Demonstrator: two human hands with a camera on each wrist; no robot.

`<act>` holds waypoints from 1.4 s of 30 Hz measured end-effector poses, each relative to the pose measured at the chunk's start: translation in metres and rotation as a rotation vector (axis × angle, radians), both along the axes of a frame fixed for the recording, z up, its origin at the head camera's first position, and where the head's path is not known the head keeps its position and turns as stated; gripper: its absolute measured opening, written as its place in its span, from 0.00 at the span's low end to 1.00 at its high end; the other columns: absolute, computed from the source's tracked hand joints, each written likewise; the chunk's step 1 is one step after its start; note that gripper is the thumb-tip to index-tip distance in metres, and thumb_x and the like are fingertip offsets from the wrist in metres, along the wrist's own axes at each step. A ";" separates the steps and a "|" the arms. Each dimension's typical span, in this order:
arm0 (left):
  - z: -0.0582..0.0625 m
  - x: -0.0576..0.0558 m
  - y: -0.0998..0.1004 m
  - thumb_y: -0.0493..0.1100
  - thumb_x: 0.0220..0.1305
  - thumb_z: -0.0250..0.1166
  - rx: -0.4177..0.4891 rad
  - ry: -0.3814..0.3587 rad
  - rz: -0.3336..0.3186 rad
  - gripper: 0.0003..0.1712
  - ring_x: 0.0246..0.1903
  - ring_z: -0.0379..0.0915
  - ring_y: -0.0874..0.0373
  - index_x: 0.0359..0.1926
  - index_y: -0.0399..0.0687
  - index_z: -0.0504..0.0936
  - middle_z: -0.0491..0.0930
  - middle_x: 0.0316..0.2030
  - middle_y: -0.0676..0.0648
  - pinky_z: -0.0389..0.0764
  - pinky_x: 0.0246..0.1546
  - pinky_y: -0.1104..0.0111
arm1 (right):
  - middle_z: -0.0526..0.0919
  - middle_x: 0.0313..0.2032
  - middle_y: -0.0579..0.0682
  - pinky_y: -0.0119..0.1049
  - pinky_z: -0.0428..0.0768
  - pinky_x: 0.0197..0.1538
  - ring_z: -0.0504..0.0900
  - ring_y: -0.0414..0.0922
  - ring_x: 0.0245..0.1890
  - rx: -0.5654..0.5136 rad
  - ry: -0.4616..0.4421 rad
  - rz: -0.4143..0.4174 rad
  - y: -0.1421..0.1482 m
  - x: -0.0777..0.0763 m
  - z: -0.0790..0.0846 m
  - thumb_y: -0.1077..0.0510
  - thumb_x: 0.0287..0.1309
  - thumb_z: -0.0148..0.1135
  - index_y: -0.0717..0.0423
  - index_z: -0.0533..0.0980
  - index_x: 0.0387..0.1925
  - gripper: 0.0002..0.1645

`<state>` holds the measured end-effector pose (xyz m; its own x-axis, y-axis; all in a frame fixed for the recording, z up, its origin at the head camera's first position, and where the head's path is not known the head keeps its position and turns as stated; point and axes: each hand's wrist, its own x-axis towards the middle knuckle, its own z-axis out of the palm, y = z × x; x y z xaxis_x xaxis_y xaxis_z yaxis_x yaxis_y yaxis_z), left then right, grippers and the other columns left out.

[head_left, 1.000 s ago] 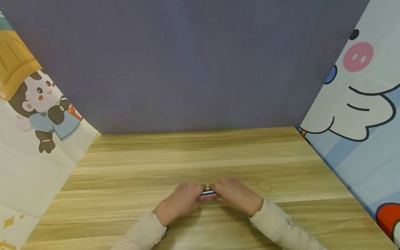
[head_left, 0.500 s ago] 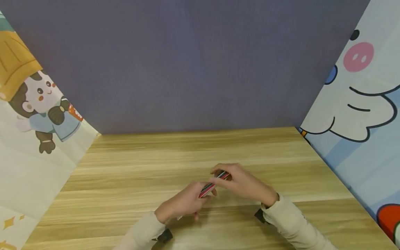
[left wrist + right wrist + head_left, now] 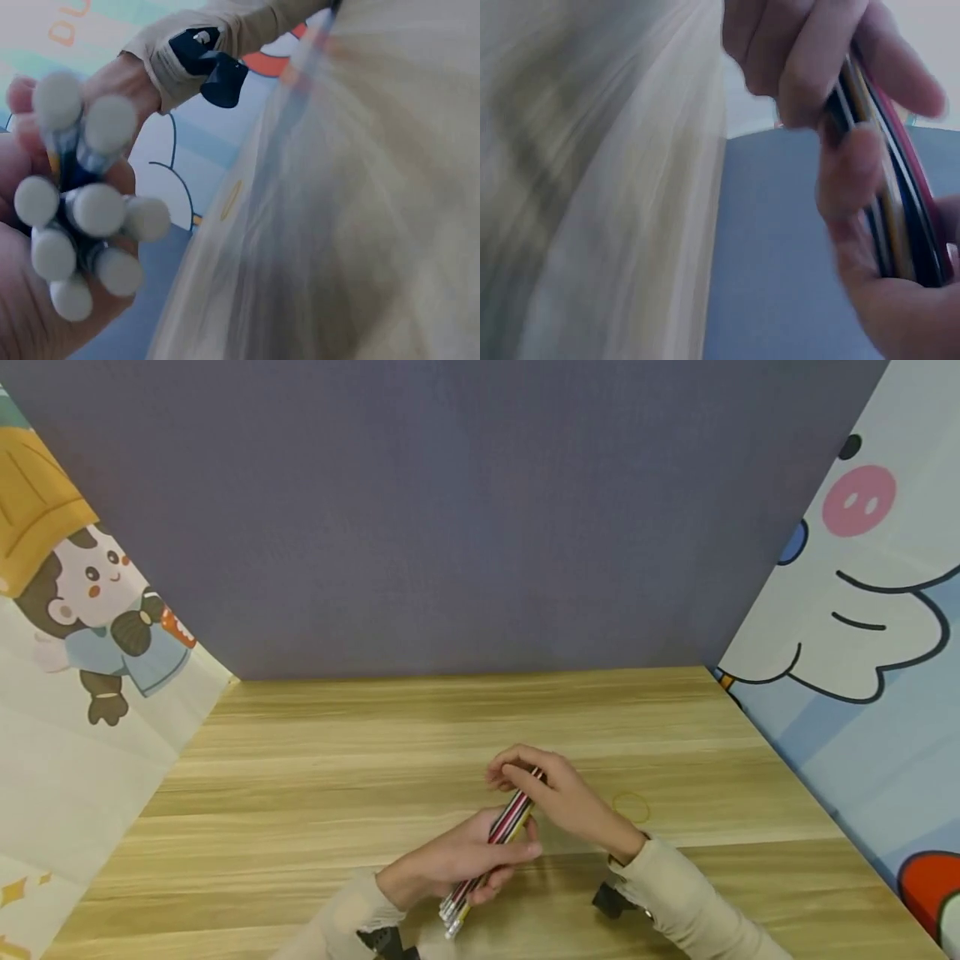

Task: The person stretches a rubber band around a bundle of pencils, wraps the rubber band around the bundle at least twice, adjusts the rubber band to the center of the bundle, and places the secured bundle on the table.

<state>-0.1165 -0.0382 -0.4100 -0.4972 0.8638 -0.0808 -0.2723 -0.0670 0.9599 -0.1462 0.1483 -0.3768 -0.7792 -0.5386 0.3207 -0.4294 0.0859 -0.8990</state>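
My left hand [image 3: 465,857] grips a bundle of striped pencils [image 3: 512,820], thumb laid across them. The bundle slants from lower left to upper right, with red, black, white and yellow sides showing. Its white eraser ends [image 3: 99,210] stick out below that hand and fill the left wrist view's left side. At the other end, my right hand [image 3: 564,795] curls its fingers and thumb around the pencil tips, which it mostly hides. In the right wrist view both hands are around the pencils [image 3: 889,180]. A thin yellow rubber band [image 3: 632,807] lies beside the right forearm.
The wood-grain table [image 3: 337,752] extends under both hands. Behind it rises a grey-purple panel [image 3: 465,527]. Cartoon-printed walls stand at the left [image 3: 112,760] and right [image 3: 847,760]. Dark camera mounts [image 3: 613,900] sit on the wrists.
The bundle has turned from nearly level to a steep slant, its eraser ends now showing at lower left. My left hand has rolled over, thumb upward; my right hand has risen to the upper end.
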 end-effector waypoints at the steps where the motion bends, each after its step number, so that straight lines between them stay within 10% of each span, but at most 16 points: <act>1: 0.000 0.000 0.000 0.43 0.76 0.55 0.010 -0.001 0.003 0.12 0.05 0.62 0.67 0.52 0.42 0.66 0.63 0.11 0.57 0.63 0.05 0.76 | 0.79 0.57 0.58 0.44 0.84 0.52 0.83 0.55 0.50 -0.022 0.000 -0.007 -0.001 0.000 0.000 0.61 0.76 0.48 0.57 0.76 0.56 0.14; 8: -0.004 0.002 0.002 0.41 0.75 0.55 0.027 -0.042 -0.023 0.20 0.10 0.74 0.65 0.60 0.34 0.67 0.61 0.07 0.58 0.75 0.10 0.73 | 0.74 0.61 0.48 0.44 0.82 0.56 0.79 0.47 0.57 -0.025 0.136 -0.182 -0.007 0.005 -0.001 0.65 0.71 0.55 0.49 0.76 0.56 0.16; 13: -0.008 0.007 0.006 0.40 0.74 0.56 0.040 -0.089 -0.076 0.21 0.20 0.84 0.58 0.63 0.36 0.68 0.65 0.06 0.56 0.85 0.22 0.69 | 0.80 0.57 0.51 0.43 0.83 0.55 0.80 0.51 0.56 0.052 0.142 -0.017 -0.006 0.009 0.003 0.68 0.75 0.44 0.50 0.73 0.64 0.24; 18: -0.006 0.008 0.010 0.40 0.74 0.56 0.055 -0.032 0.034 0.08 0.07 0.67 0.68 0.42 0.38 0.70 0.66 0.09 0.57 0.66 0.05 0.76 | 0.79 0.61 0.48 0.43 0.79 0.59 0.77 0.48 0.60 0.244 0.114 0.052 -0.003 0.008 0.003 0.60 0.77 0.45 0.40 0.62 0.73 0.28; 23: 0.000 0.005 0.010 0.40 0.75 0.54 0.085 -0.018 0.084 0.11 0.04 0.55 0.70 0.34 0.40 0.67 0.64 0.10 0.58 0.55 0.03 0.75 | 0.75 0.64 0.46 0.46 0.78 0.61 0.75 0.48 0.62 0.200 0.052 0.005 -0.003 0.007 0.004 0.55 0.74 0.54 0.39 0.62 0.72 0.29; 34: -0.008 0.012 0.014 0.42 0.72 0.59 0.079 -0.162 0.109 0.13 0.05 0.64 0.70 0.47 0.36 0.71 0.71 0.10 0.58 0.65 0.06 0.79 | 0.79 0.59 0.47 0.41 0.79 0.60 0.77 0.47 0.60 0.094 0.054 0.019 -0.005 0.007 -0.006 0.60 0.75 0.51 0.39 0.68 0.68 0.25; 42: -0.010 0.002 0.005 0.38 0.76 0.51 0.173 -0.219 0.145 0.24 0.27 0.86 0.53 0.68 0.39 0.58 0.85 0.30 0.45 0.88 0.28 0.59 | 0.69 0.68 0.49 0.44 0.78 0.62 0.71 0.54 0.66 0.098 -0.046 -0.071 0.022 0.010 -0.008 0.56 0.75 0.52 0.38 0.62 0.71 0.28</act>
